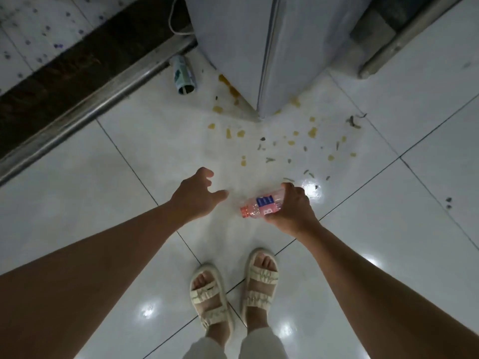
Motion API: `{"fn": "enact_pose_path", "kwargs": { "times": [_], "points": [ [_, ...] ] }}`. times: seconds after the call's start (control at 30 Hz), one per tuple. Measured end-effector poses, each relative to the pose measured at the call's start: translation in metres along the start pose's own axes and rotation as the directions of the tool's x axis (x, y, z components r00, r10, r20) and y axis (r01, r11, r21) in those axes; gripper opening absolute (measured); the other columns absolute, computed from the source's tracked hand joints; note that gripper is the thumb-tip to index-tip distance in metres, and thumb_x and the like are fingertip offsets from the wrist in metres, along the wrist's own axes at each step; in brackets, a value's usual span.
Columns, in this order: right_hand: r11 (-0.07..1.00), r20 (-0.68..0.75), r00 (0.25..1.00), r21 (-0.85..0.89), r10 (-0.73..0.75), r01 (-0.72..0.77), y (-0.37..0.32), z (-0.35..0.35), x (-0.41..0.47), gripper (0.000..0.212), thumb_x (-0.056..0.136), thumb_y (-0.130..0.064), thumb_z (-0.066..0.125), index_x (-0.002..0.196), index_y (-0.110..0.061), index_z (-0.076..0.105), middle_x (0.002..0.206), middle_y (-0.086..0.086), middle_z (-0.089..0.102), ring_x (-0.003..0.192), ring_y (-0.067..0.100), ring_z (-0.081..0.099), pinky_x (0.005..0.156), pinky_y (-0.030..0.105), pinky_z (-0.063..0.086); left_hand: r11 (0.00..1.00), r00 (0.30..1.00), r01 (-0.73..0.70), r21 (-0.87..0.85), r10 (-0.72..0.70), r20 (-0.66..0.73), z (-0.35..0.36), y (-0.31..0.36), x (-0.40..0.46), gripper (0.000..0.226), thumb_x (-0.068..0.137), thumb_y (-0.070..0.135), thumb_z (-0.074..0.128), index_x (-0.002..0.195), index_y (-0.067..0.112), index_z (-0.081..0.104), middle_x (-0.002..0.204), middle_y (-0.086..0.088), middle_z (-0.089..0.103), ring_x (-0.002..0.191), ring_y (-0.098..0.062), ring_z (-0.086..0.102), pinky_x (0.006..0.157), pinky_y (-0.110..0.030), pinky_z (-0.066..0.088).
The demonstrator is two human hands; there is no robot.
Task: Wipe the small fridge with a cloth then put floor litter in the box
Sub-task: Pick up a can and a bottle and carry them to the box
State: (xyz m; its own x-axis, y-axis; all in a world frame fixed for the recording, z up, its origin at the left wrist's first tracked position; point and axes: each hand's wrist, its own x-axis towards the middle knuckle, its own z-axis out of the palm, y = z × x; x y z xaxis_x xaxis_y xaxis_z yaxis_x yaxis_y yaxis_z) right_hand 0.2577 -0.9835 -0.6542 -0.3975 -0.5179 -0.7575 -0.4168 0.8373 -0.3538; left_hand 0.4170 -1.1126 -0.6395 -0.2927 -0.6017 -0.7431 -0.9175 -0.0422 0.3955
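My right hand (291, 208) grips a small clear plastic bottle (259, 206) with a pink cap and a blue and pink label, held sideways above the white floor tiles. My left hand (198, 194) hangs beside it, fingers spread and loosely bent, holding nothing. The small grey fridge (259, 47) stands at the top centre, its corner pointing toward me. A paper cup (183, 75) lies on its side left of the fridge. Yellowish stains and small dark scraps (285, 149) are scattered on the tiles in front of the fridge. No cloth or box is in view.
A metal rail (90, 110) and a dark threshold strip run diagonally at the upper left. Another metal rail (404, 40) sits at the upper right. A white cable (173, 24) hangs behind the fridge. My sandalled feet (233, 288) stand at the bottom centre.
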Motion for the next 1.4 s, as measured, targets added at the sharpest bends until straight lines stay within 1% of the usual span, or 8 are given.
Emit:
{"fn": "enact_pose_path", "kwargs": {
  "times": [0.23, 0.5, 0.63, 0.77, 0.93, 1.03, 1.2, 1.4],
  "points": [
    [0.985, -0.006, 0.998, -0.164, -0.058, 0.057, 0.059, 0.076, 0.085, 0.078, 0.074, -0.019, 0.072, 0.139, -0.016, 0.03, 0.14, 0.009, 0.034, 0.127, 0.027, 0.034, 0.104, 0.038, 0.039, 0.994, 0.998, -0.008, 0.109, 0.001, 0.068, 0.074, -0.042, 0.077, 0.06, 0.081, 0.04, 0.064, 0.132, 0.018, 0.039, 0.129, -0.002, 0.054, 0.114, -0.021, 0.054, 0.096, -0.036, 0.044],
    [0.873, -0.114, 0.982, -0.482, -0.151, 0.078, 0.104, 0.121, 0.153, 0.09, 0.074, -0.017, 0.072, 0.145, -0.025, 0.018, 0.156, 0.008, 0.003, 0.144, 0.035, 0.001, 0.119, 0.046, 0.008, 0.99, 0.995, -0.011, 0.142, -0.004, 0.102, 0.113, -0.064, 0.134, 0.06, 0.082, 0.041, 0.063, 0.133, 0.019, 0.037, 0.131, -0.002, 0.053, 0.114, -0.022, 0.054, 0.094, -0.035, 0.045],
    [0.836, -0.147, 0.971, -0.543, -0.188, 0.079, 0.109, 0.133, 0.176, 0.084, 0.076, -0.02, 0.073, 0.143, -0.026, 0.024, 0.156, 0.006, 0.008, 0.144, 0.034, 0.002, 0.119, 0.048, 0.002, 0.993, 0.994, -0.008, 0.122, -0.005, 0.111, 0.119, -0.067, 0.148, 0.062, 0.081, 0.04, 0.064, 0.133, 0.019, 0.037, 0.13, -0.002, 0.053, 0.112, -0.021, 0.054, 0.094, -0.035, 0.046],
    [0.799, -0.135, 0.972, -0.597, -0.193, 0.076, 0.107, 0.134, 0.187, 0.069, 0.079, -0.024, 0.069, 0.138, -0.025, 0.034, 0.148, 0.003, 0.03, 0.142, 0.031, 0.012, 0.119, 0.05, 0.002, 0.994, 0.993, -0.022, 0.109, 0.009, 0.118, 0.116, -0.065, 0.152, 0.063, 0.081, 0.04, 0.064, 0.133, 0.019, 0.037, 0.13, -0.003, 0.053, 0.112, -0.021, 0.054, 0.093, -0.034, 0.046],
    [0.829, -0.147, 0.981, -0.559, -0.13, 0.026, 0.087, 0.115, 0.17, 0.07, 0.067, -0.035, 0.077, 0.126, -0.024, 0.041, 0.126, -0.001, 0.05, 0.125, 0.024, 0.04, 0.114, 0.045, 0.019, 0.997, 0.996, -0.004, 0.079, -0.002, 0.085, 0.093, -0.054, 0.139, 0.062, 0.08, 0.041, 0.065, 0.132, 0.018, 0.039, 0.129, -0.003, 0.054, 0.113, -0.02, 0.054, 0.094, -0.035, 0.045],
    [0.907, -0.117, 0.992, -0.422, -0.049, -0.005, 0.063, 0.091, 0.148, 0.069, 0.062, -0.04, 0.079, 0.117, -0.022, 0.042, 0.114, 0.001, 0.052, 0.105, 0.021, 0.054, 0.095, 0.037, 0.038, 0.999, 0.999, 0.012, 0.047, -0.015, 0.046, 0.068, -0.041, 0.12, 0.062, 0.08, 0.041, 0.066, 0.131, 0.016, 0.041, 0.128, -0.004, 0.055, 0.113, -0.021, 0.055, 0.095, -0.035, 0.045],
    [0.988, -0.104, 0.994, -0.15, 0.018, -0.033, 0.007, 0.037, 0.097, 0.063, 0.06, -0.038, 0.081, 0.11, -0.021, 0.047, 0.108, 0.002, 0.053, 0.094, 0.022, 0.058, 0.087, 0.036, 0.048, 0.999, 0.999, 0.023, -0.046, -0.024, -0.027, 0.011, -0.015, 0.074, 0.061, 0.08, 0.041, 0.066, 0.129, 0.016, 0.042, 0.127, -0.005, 0.056, 0.115, -0.023, 0.054, 0.096, -0.033, 0.044],
    [0.999, -0.108, 0.994, -0.033, 0.004, -0.008, -0.063, -0.011, 0.048, 0.067, 0.061, -0.039, 0.082, 0.113, -0.015, 0.049, 0.107, 0.007, 0.056, 0.095, 0.026, 0.059, 0.088, 0.04, 0.052, 0.989, 0.993, 0.024, -0.147, -0.041, -0.114, -0.057, 0.012, 0.028, 0.06, 0.08, 0.04, 0.067, 0.129, 0.015, 0.043, 0.128, -0.007, 0.056, 0.114, -0.024, 0.055, 0.094, -0.031, 0.044]
  ]
}}
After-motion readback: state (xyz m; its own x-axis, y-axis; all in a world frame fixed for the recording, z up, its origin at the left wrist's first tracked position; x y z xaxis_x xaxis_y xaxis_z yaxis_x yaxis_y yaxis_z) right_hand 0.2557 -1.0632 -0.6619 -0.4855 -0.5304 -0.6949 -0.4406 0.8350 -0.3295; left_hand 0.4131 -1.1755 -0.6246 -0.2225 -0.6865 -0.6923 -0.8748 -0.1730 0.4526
